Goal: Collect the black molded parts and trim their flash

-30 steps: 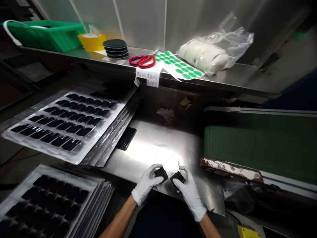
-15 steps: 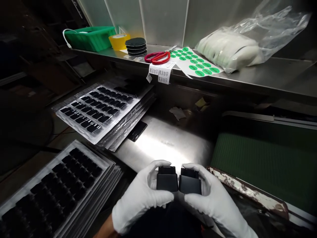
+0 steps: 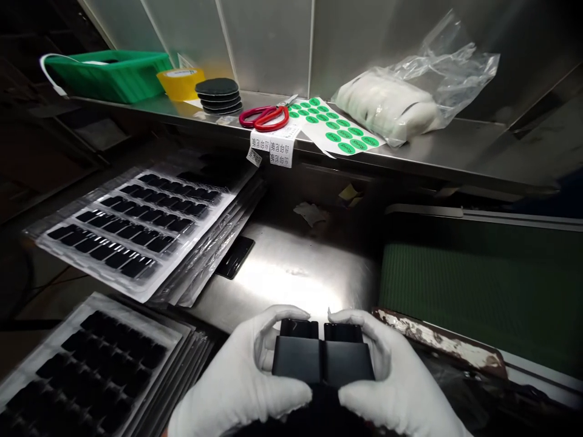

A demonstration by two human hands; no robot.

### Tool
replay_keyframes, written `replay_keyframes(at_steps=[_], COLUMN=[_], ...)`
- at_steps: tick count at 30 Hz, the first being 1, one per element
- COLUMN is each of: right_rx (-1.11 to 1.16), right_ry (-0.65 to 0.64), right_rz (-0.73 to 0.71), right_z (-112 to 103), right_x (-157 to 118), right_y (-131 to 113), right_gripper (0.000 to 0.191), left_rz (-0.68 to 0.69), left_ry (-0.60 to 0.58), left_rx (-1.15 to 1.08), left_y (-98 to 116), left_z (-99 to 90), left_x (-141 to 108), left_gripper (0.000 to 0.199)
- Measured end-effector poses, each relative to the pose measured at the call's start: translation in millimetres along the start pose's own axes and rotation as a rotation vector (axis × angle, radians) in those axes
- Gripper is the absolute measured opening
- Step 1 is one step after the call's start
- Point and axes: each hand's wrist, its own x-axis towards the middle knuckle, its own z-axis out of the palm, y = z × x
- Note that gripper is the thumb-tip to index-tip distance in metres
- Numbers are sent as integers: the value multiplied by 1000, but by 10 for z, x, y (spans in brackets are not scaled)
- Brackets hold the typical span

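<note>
Both my hands wear white gloves and sit low in the middle of the view. My left hand (image 3: 241, 382) grips a small black plastic block (image 3: 296, 358). My right hand (image 3: 396, 382) grips a second black block (image 3: 347, 359) of the same shape. The two blocks are held side by side, touching, over the steel worktop (image 3: 291, 267). Thumbs lie under the blocks and fingers curl over their far ends.
Two stacks of clear trays with black parts lie at left (image 3: 132, 233) (image 3: 82, 370). A green conveyor belt (image 3: 478, 285) runs at right. The back shelf carries a green bin (image 3: 109, 73), yellow tape (image 3: 180, 82), black discs (image 3: 218, 94), red scissors (image 3: 264, 115), green stickers (image 3: 337, 127) and a plastic bag (image 3: 396, 103).
My hands have come up closer to the camera, and the two blocks, apart a second ago, are now pressed together side by side. The view has shifted slightly.
</note>
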Motion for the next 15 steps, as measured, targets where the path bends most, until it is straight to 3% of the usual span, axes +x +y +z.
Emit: replay_keyframes(at_steps=[9,15], right_rx=[3,35], right_ry=[82,92], right_rz=[7,-24], right_z=[612,813], right_x=[206,348], right_y=[-76,-37], right_gripper=[53,56], left_rz=[35,71], left_ry=[-73,-125], left_rx=[21,48], left_y=[71,23], left_z=[-650,-959], left_x=[-77,-16], left_gripper=[59,62])
